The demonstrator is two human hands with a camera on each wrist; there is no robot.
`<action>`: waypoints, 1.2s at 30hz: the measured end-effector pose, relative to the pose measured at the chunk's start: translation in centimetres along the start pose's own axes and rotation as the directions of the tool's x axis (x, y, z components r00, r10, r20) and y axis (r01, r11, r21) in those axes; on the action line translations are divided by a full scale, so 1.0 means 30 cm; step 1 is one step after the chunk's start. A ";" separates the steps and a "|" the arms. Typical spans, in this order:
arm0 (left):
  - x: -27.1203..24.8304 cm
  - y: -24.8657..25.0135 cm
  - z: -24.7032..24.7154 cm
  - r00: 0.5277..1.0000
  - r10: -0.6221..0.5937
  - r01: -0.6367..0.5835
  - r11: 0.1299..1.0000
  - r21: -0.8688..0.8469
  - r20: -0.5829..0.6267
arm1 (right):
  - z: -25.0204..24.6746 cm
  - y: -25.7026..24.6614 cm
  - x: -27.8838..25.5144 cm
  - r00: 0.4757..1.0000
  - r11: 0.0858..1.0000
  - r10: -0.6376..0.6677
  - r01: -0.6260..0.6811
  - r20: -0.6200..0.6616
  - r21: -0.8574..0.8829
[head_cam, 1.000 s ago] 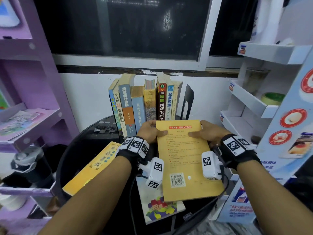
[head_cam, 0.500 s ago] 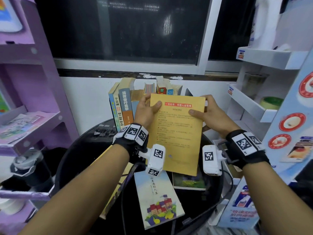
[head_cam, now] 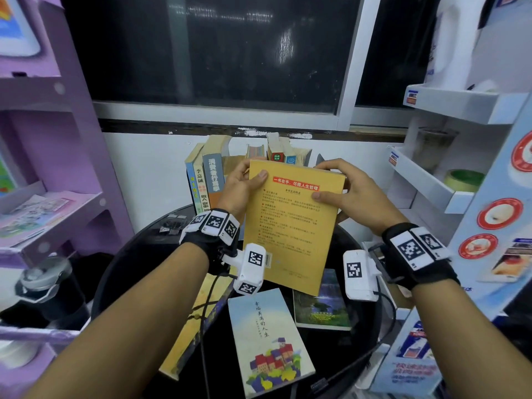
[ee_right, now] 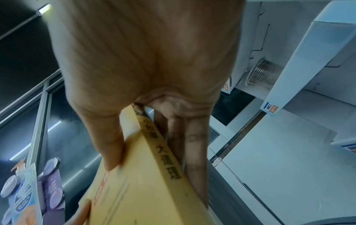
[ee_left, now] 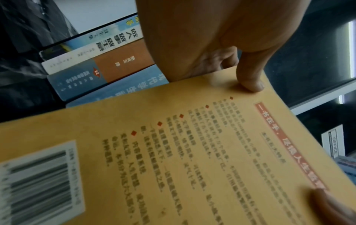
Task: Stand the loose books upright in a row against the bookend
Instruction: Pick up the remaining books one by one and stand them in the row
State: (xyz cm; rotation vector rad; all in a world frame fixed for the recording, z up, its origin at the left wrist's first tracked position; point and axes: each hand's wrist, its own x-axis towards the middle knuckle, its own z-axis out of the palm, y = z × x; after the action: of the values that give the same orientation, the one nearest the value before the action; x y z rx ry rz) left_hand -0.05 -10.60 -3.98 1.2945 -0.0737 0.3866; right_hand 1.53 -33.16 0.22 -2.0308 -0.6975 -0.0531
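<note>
I hold a yellow paperback [head_cam: 290, 226] nearly upright above the black round table [head_cam: 129, 269], back cover toward me. My left hand [head_cam: 247, 182] grips its top left edge, thumb [ee_left: 250, 76] on the cover [ee_left: 192, 152]. My right hand [head_cam: 334, 185] grips the top right by the spine [ee_right: 159, 152], thumb in front, fingers [ee_right: 192, 144] behind. Behind it stands the row of upright books [head_cam: 207, 174]; only the black bookend's tip [head_cam: 319, 159] shows at the row's right end. Three loose books lie flat: a pale blue one [head_cam: 270, 341], a green one [head_cam: 322, 306], a yellow one [head_cam: 195, 326].
A purple shelf unit [head_cam: 57, 168] stands close on the left with a dark flask [head_cam: 43, 283] below it. A white display rack [head_cam: 431, 182] holding a tape roll [head_cam: 463, 180] crowds the right. Binder clips [head_cam: 172, 226] lie at the table's back left.
Both hands have lifted the yellow paperback off the flat pile and tipped it upright in front of the row. The green book beneath it is now uncovered.
</note>
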 end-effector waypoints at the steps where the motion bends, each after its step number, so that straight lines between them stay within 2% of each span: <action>1: 0.005 0.003 0.001 1.000 -0.002 0.002 1.000 0.023 -0.002 | -0.001 -0.003 0.003 1.000 1.000 0.003 -0.003 0.009 -0.005; 7: 0.023 0.006 0.008 1.000 0.013 -0.014 0.999 0.051 0.019 | -0.029 -0.043 0.032 0.991 0.998 0.061 -0.059 0.121 -0.021; 11: 0.034 0.004 0.018 0.998 0.056 -0.058 0.996 0.064 0.033 | -0.031 -0.096 0.057 0.969 0.986 0.112 -0.081 0.222 -0.144; 13: 0.038 0.005 0.019 0.998 0.050 -0.053 0.996 0.069 0.044 | -0.024 -0.105 0.062 0.965 0.980 0.121 -0.079 0.232 -0.180; 22: 0.054 0.024 0.039 1.000 0.028 -0.030 0.992 0.126 0.014 | -0.013 -0.086 0.044 0.990 0.987 0.044 -0.024 0.130 -0.158; 27: 0.084 0.045 0.073 0.997 0.082 -0.080 0.976 0.202 -0.001 | -0.076 -0.105 0.015 0.995 0.990 0.047 -0.035 0.090 -0.135; 31: 0.118 0.046 0.109 0.990 0.133 -0.116 0.954 0.277 -0.045 | -0.151 -0.111 -0.012 0.997 0.981 0.062 -0.053 0.042 -0.186; 33: 0.131 0.038 0.131 0.985 0.170 -0.148 0.913 0.381 -0.024 | -0.177 -0.106 -0.019 0.997 0.972 0.077 -0.071 0.018 -0.224; 36: 0.148 0.024 0.157 0.958 0.286 -0.218 0.777 0.591 -0.022 | -0.195 -0.084 -0.018 0.995 0.955 0.099 -0.098 -0.009 -0.282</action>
State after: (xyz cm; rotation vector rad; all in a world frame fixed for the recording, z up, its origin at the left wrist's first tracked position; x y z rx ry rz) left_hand 4.64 -13.85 -0.81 1.8826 -0.0350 0.7555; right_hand 1.21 -37.15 5.22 -2.3372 -0.6175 -0.0940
